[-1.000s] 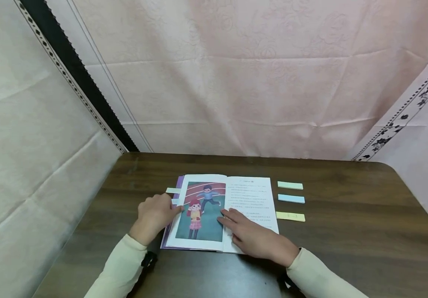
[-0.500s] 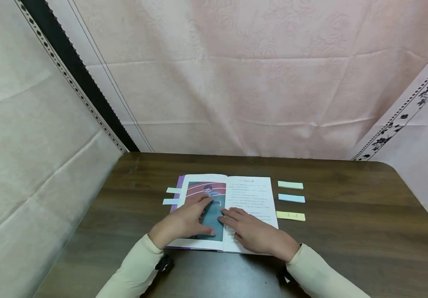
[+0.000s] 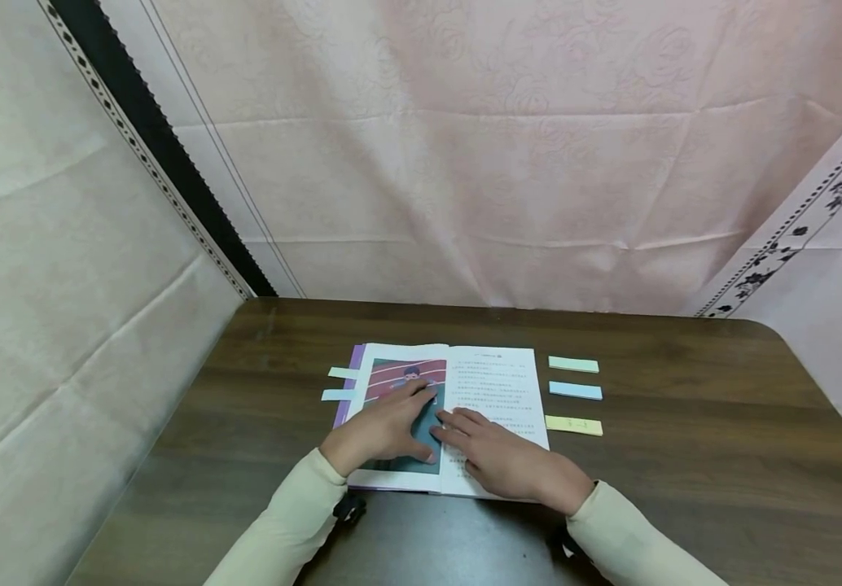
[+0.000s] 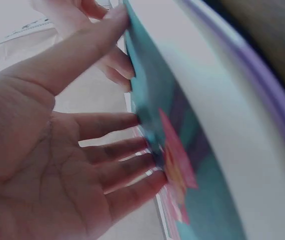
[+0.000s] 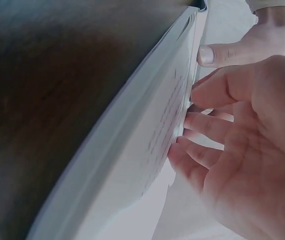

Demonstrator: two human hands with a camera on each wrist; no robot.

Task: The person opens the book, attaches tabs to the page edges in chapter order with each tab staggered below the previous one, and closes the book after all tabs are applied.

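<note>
A book [image 3: 494, 378] with a purple cover lies open on the table, a coloured picture on its left page and printed text on its right. My left hand [image 3: 384, 427] rests on the picture page, fingers spread and nearly straight, partly covering the drawn figures. In the left wrist view the fingertips of that hand [image 4: 72, 150] touch the page. My right hand [image 3: 497, 460] rests on the text page near the fold, its fingers lightly bent against the paper in the right wrist view. Two sticky tabs, pale green [image 3: 344, 373] and pale blue [image 3: 337, 395], stick out from the book's left edge.
Right of the book lie three sticky strips on the brown wooden table [image 3: 685, 456]: green [image 3: 573, 364], blue [image 3: 576, 391] and yellow [image 3: 573, 426]. Pale cloth [image 3: 465, 163] hangs behind the table and along its sides.
My left hand has left the blue tab at the book's left edge and moved right onto the picture page, uncovering that tab. The right hand stays almost where it was.
</note>
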